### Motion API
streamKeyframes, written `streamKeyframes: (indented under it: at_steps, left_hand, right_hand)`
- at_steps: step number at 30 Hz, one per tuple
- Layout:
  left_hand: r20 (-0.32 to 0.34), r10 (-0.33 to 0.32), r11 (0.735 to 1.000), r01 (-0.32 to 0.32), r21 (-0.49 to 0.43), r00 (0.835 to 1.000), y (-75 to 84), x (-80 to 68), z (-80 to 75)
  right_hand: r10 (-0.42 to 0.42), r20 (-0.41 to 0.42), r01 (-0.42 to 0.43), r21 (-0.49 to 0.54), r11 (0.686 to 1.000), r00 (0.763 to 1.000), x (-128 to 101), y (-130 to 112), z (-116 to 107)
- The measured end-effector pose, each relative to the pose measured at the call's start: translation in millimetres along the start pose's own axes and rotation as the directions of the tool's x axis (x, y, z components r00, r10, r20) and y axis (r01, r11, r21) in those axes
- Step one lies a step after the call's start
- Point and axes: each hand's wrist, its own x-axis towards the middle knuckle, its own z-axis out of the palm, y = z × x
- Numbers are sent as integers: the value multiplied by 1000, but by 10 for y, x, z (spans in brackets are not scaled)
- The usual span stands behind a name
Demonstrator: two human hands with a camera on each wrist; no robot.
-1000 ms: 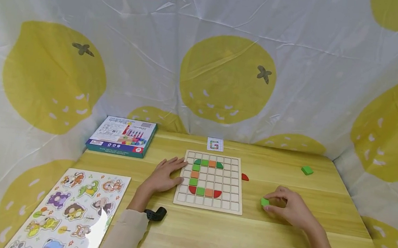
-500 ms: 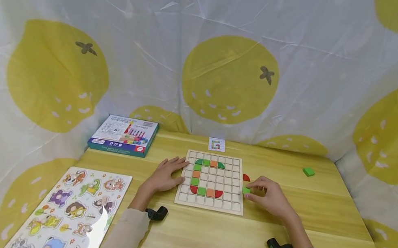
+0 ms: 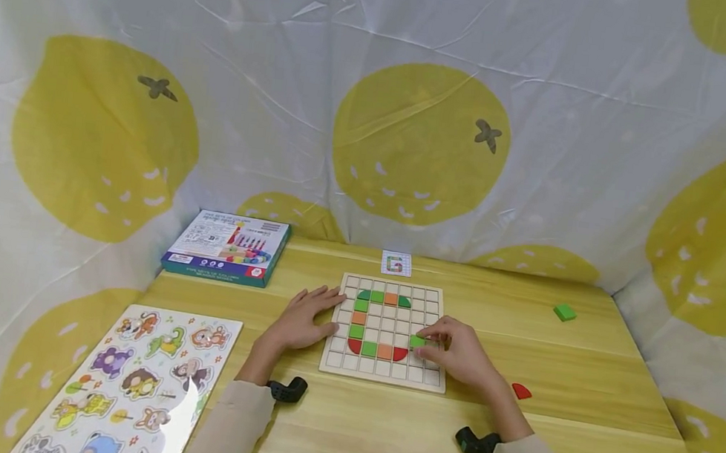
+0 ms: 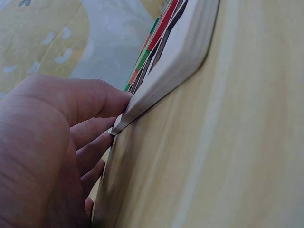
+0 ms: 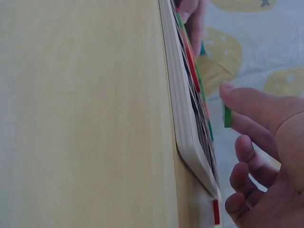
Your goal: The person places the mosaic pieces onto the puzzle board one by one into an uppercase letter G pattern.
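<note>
My right hand (image 3: 459, 353) pinches a green square tile (image 3: 417, 342) between thumb and fingers over the right part of the wooden grid board (image 3: 382, 378). In the right wrist view the tile (image 5: 227, 117) is held just off the board's surface, the other fingers loosely bent. Green, orange and red tiles on the board form a C-like outline; a red rounded tile (image 3: 400, 354) ends its lower row. My left hand (image 3: 301, 324) lies with fingers extended at the board's left side. In the left wrist view its thumb (image 4: 102, 97) touches the board's edge.
A loose red quarter-round tile (image 3: 521, 391) lies right of the board, and a green tile (image 3: 564, 312) lies farther back. Behind the board is a small pattern card (image 3: 396, 263). To the left are a boxed set (image 3: 226, 248) and an animal puzzle board (image 3: 137, 380).
My right hand has carried the green tile leftward from the table to over the board. The red quarter-round tile has shifted from the board's right edge to farther right and nearer. The left hand stays put.
</note>
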Motion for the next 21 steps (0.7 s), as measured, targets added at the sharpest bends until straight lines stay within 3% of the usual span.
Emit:
streamKeyframes:
  at_steps: [6, 21]
  left_hand:
    - [-5, 0, 1000, 0, -9, 1000, 4, -5, 0]
    - [-10, -2, 1000, 2, -10, 1000, -11, 2, 14]
  right_hand:
    - [-4, 8, 4, 14, 1000, 1000, 78, -47, 108]
    - [87, 9, -87, -6, 996, 996, 198, -107, 251]
